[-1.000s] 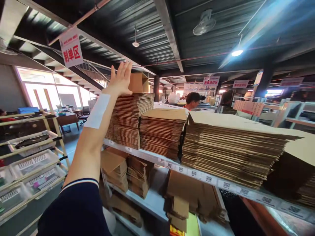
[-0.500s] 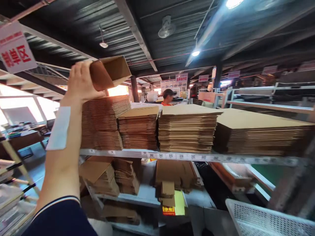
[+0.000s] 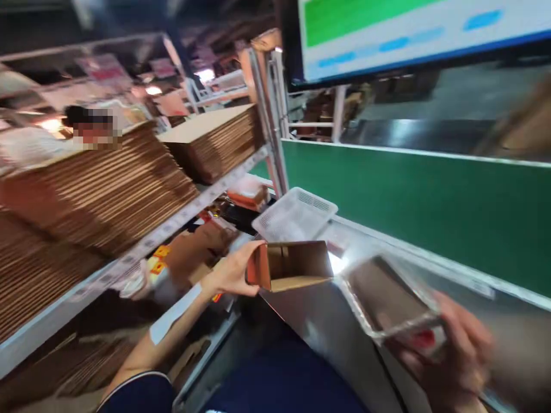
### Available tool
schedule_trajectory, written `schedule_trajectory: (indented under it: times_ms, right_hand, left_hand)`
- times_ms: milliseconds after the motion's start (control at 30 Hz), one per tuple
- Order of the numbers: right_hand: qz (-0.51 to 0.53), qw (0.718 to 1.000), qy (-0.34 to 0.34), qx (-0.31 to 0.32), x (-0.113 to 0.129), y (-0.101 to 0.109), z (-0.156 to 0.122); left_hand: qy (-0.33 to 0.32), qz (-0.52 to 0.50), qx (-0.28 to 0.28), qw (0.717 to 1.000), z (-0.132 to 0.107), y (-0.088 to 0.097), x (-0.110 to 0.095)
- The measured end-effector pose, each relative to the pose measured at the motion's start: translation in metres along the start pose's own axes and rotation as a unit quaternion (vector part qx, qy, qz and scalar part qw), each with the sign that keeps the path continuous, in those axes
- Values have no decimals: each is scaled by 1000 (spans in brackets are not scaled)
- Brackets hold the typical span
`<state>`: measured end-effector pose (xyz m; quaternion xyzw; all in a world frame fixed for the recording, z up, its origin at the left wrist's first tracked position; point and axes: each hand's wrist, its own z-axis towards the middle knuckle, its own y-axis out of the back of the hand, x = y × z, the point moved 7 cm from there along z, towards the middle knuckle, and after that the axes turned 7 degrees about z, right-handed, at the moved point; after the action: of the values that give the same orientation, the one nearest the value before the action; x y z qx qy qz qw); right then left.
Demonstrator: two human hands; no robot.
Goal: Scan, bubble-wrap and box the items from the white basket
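Observation:
My left hand [image 3: 235, 269] is closed round one end of a small brown cardboard box [image 3: 297, 267], whose open side faces me. To its right, my right hand [image 3: 460, 350] grips a box wrapped in clear plastic [image 3: 383, 298], with a grey-brown top and a red patch on its side. The right hand is blurred, and some of its fingers are hidden behind that box. A small gap separates the two boxes above the metal work surface [image 3: 318, 327].
Stacks of flat cardboard [image 3: 112, 189] fill the shelf at left. A white plastic basket [image 3: 297, 212] stands beyond the boxes. Behind it runs a green conveyor belt [image 3: 408, 201], with a monitor [image 3: 413, 34] above. Another person's head [image 3: 92, 126] shows behind the stacks.
My view has swung right and down. The left hand has brought the cardboard box from above the shelf stacks to over the work surface. My right hand with the wrapped box has come into view.

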<state>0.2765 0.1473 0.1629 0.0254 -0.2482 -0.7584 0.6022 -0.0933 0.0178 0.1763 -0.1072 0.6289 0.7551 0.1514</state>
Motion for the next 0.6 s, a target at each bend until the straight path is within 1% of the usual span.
schedule_trajectory:
  times_ms: [33,67,133,233,300,333,400,467,533,600]
  right_hand:
    - [-15,999,27,24,14,2,-7]
    - [-21,996,57,61,28,-1,-11]
    - [-11,983,91,159,49,-15,-20]
    - [18,956,70,283,61,-38,-40]
    - [39,935,39,351,59,-53,-60]
    - [47,923,22,382,56,-62,-70]
    - [61,900,-17,432,44,-84,-92]
    - [84,877,-49,470,29,-114,-111]
    - [110,858,-78,496,13,-146,-126]
    - [126,843,-102,513,-1,-173,-138]
  left_hand:
    - [-16,-44,18,999,8,-35,1]
    - [-32,-83,33,995,14,-67,1]
    - [-63,-144,56,986,20,-120,-3]
    - [-120,-206,93,967,20,-186,-10]
    - [-139,-241,122,953,16,-225,-10]
    - [-136,-257,138,947,14,-244,-8]
    - [-105,-281,166,939,9,-279,0]
    - [-63,-300,187,933,5,-307,10]
    - [-29,-314,198,928,3,-327,19]
    - [-2,-313,211,926,2,-338,27]
